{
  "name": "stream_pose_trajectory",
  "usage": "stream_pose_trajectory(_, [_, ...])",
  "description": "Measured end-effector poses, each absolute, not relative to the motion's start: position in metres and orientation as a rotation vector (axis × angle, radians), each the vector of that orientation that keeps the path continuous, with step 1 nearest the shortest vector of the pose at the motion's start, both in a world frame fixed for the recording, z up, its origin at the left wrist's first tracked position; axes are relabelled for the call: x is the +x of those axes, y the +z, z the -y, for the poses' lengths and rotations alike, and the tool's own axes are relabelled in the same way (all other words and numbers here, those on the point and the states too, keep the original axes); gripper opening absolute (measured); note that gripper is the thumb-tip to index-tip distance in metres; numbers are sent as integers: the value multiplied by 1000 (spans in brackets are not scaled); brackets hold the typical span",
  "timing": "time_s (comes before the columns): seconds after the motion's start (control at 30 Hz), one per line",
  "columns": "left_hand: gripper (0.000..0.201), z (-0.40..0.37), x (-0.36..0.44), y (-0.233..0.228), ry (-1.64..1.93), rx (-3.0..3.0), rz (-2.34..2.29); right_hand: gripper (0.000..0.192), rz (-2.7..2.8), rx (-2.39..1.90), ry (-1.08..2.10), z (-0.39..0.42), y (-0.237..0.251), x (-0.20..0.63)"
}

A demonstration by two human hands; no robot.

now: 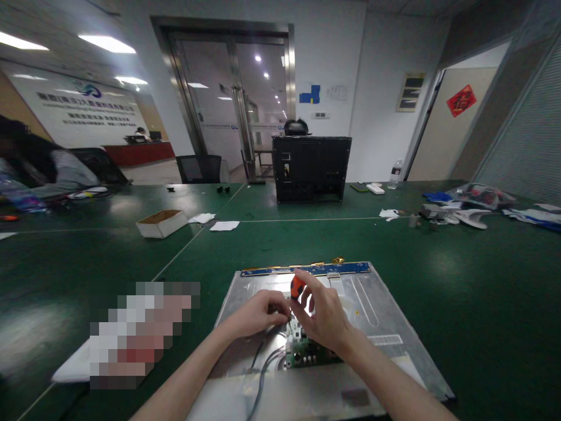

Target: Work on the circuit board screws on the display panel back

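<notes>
Screwdriver (296,287) stands near-upright, tip down.

A wide dark green table (460,280) fills the room. Behind it stand white walls (377,88) and a glass double door with a steel frame (236,99). Long ceiling lamps (107,44) shine at the left. A red paper ornament (461,100) hangs on a beige door.

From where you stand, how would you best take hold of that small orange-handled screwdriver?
Probably by the orange handle, from above. The screwdriver stands nearly upright, tip down at the green circuit board on the metal panel, so only the top is free. The right hand pinches it there now, while the left hand steadies things near the tip.
</notes>
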State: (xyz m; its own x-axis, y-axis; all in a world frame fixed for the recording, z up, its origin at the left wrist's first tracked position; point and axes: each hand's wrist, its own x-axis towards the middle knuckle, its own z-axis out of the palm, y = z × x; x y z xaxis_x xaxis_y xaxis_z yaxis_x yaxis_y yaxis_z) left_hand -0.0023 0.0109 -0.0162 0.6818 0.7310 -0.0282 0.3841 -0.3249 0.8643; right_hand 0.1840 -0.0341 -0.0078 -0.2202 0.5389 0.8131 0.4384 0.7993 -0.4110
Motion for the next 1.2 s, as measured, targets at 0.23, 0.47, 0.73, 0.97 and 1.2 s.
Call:
stream_pose_trajectory(0.23, [7,-11,-3,-16,454,1980,-877,48,1846,-702,188,34,-4,185])
stream_pose_trajectory(0.47, [8,-10,-2,-15,462,1995,-919,49,1858,-728,179,37,-2,184])
stream_pose_trajectory(0.73, [11,-10,-3,-17,446,1970,-871,52,1854,-765,217,37,-3,186])
stream_pose_trajectory(0.97, [10,-9,-1,-15,416,1996,-955,24,1910,-940,116,34,23,189])
stream_pose_trajectory(1.2, [7,-8,-1,-10,382,2000,-998,35,2309,-1283,-45,31,76,188])
